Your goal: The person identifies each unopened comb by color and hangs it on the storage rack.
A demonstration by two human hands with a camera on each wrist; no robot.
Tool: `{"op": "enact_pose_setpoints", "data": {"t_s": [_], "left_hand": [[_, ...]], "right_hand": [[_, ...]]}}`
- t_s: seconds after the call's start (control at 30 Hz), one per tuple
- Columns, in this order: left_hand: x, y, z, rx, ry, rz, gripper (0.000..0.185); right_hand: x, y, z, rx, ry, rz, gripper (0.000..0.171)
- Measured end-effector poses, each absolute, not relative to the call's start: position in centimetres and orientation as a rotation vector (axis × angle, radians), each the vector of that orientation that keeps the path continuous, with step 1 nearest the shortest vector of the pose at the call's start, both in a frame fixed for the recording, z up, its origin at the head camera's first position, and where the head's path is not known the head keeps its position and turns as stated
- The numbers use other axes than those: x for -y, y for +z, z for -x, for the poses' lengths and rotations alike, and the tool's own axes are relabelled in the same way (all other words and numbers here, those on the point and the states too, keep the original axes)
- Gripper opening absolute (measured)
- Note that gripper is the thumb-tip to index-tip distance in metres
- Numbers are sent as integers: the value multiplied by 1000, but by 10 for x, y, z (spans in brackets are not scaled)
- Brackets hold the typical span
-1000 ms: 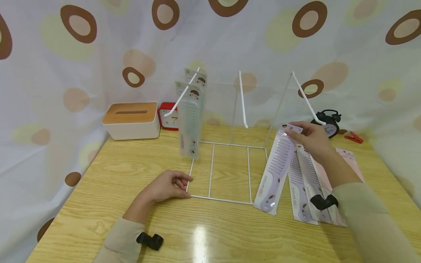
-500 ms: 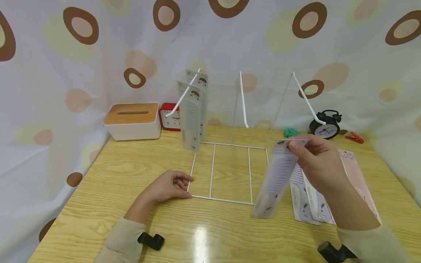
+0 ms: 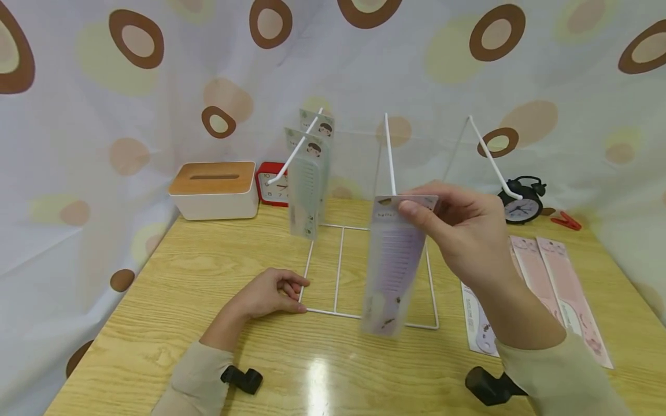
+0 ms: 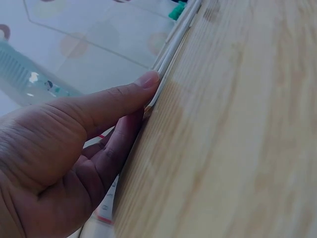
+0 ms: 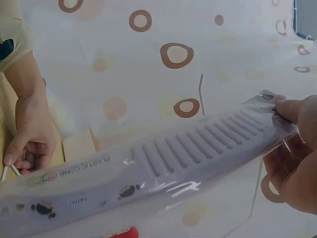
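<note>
My right hand (image 3: 458, 228) pinches the top of a packaged purple comb (image 3: 390, 266), which hangs in the air in front of the white wire rack (image 3: 387, 156). In the right wrist view the comb (image 5: 163, 163) runs across the frame with my fingertips (image 5: 287, 106) on its header. My left hand (image 3: 270, 294) rests on the table and holds the front left corner of the rack's base (image 3: 307, 289); its fingertips (image 4: 148, 82) pinch the wire (image 4: 173, 49). Two packaged combs (image 3: 308, 185) hang from the rack's left hook.
More packaged combs (image 3: 546, 277) lie flat at the right. At the back stand a tissue box (image 3: 214, 189), a red clock (image 3: 273, 185) and a black alarm clock (image 3: 520, 199), with a red clip (image 3: 564, 220) beside it. A patterned curtain surrounds the table (image 3: 171, 289).
My right hand has lifted the purple comb off the pile at the right and carried it leftward and up, in front of the rack's middle hook. The left hand has stayed put.
</note>
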State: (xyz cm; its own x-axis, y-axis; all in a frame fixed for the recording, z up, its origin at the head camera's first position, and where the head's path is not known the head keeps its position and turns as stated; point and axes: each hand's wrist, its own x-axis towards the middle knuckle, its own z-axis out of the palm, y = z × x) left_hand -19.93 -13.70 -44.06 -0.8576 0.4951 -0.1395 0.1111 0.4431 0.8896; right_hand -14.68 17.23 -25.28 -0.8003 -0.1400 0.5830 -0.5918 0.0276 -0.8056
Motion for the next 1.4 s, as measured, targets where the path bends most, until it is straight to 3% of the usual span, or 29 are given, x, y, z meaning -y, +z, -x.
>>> {"op": "enact_pose_setpoints", "data": {"t_s": [0.83,0.97,1.13,1.4], "left_hand": [[137,-443,200,-2312,1386,-508,47],[137,-441,201,-2316,1388,-515,47],[139,-440,201,-2312,1392,-503,47],[138,-443,202,-2306,1393,-513,47]], "right_hand": [[-173,-253,160,2163,1709,-580,18],[-180,-263,179,2243,1708,-478,13],[-184,-278,218,2123,2046,-382,4],[-182,-288,273,1887,2255,-167,13]]}}
